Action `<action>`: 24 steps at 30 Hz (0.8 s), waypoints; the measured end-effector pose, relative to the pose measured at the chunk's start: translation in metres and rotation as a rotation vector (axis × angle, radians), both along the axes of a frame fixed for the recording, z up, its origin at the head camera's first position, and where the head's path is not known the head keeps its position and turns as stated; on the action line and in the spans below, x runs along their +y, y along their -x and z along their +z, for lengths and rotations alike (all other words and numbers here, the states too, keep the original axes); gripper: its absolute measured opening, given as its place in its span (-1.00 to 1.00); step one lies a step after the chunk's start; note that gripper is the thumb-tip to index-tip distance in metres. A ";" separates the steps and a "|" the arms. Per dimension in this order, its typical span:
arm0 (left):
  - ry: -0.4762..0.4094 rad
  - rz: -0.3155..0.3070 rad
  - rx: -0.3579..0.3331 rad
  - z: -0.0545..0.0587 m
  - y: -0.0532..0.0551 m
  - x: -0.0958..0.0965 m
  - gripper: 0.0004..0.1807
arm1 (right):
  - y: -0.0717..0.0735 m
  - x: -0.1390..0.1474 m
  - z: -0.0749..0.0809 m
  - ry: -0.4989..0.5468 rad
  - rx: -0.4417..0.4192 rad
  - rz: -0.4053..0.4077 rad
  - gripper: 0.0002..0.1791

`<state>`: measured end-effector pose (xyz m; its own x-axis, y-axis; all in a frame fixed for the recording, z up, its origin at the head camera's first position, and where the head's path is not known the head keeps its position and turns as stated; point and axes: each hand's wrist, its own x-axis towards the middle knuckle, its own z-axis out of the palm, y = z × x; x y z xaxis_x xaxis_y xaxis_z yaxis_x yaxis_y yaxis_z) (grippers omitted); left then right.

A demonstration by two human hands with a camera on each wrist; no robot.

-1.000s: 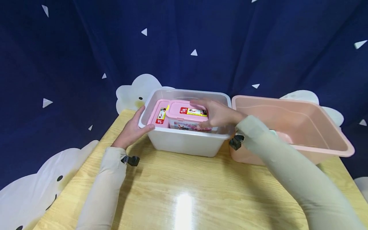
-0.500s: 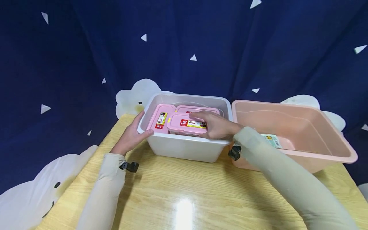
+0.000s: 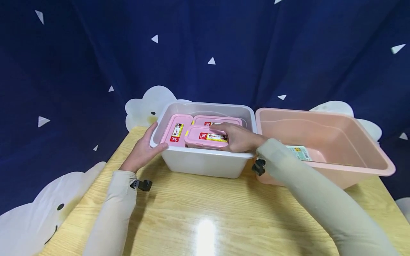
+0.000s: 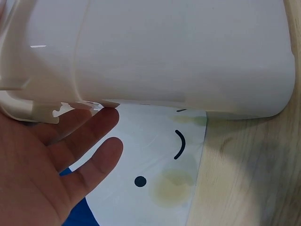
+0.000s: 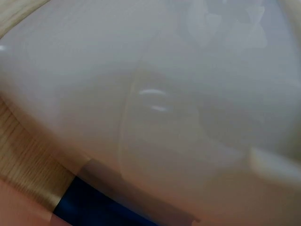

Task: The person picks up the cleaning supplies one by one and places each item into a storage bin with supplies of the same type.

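Observation:
In the head view a white plastic bin [image 3: 198,165] stands on the table with pink-lidded OMO detergent boxes in it. One box [image 3: 177,131] lies along the bin's left side, another box [image 3: 200,119] along the back. My right hand [image 3: 241,138] grips the right end of a front box [image 3: 205,132], its lid higher than the others and its lower part hidden by the bin's front wall. My left hand [image 3: 141,151] rests at the bin's left front corner, thumb along the rim. In the left wrist view its fingers [image 4: 94,141] are extended beside the bin wall.
A peach bin [image 3: 349,138] stands close to the right of the white one, with a pale green labelled packet [image 3: 299,153] inside. Behind the wooden table [image 3: 192,213] hangs a dark blue curtain [image 3: 198,46]. The right wrist view shows mostly blurred bin wall.
My right hand has lowered the front box into the white bin, so its printed front is now hidden. The back box's lid has come into view. My left hand stays at the corner.

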<state>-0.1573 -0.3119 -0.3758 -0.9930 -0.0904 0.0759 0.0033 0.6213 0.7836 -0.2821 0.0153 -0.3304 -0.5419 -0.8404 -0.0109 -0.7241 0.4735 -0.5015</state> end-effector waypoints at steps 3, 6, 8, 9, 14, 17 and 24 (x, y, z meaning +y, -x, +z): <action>-0.005 -0.004 0.004 0.000 0.002 0.000 0.03 | 0.001 0.000 0.000 -0.007 -0.007 -0.016 -0.09; -0.016 -0.006 -0.002 0.000 0.002 0.000 0.03 | 0.001 0.000 -0.001 -0.022 -0.012 -0.024 -0.09; -0.024 -0.005 -0.006 0.000 0.001 -0.001 0.03 | 0.001 0.000 -0.002 -0.033 -0.009 -0.023 -0.09; -0.021 -0.007 -0.006 0.000 0.000 -0.001 0.03 | 0.001 0.000 -0.002 -0.035 -0.014 -0.024 -0.09; -0.022 -0.006 -0.002 -0.001 -0.002 0.000 0.03 | 0.001 0.000 -0.004 -0.045 -0.023 -0.018 -0.03; -0.024 -0.013 -0.001 -0.001 -0.002 0.001 0.03 | 0.002 0.000 -0.004 -0.054 -0.041 -0.016 0.00; -0.026 -0.019 -0.003 -0.001 -0.002 0.000 0.02 | 0.002 -0.001 -0.005 -0.068 -0.048 -0.021 -0.01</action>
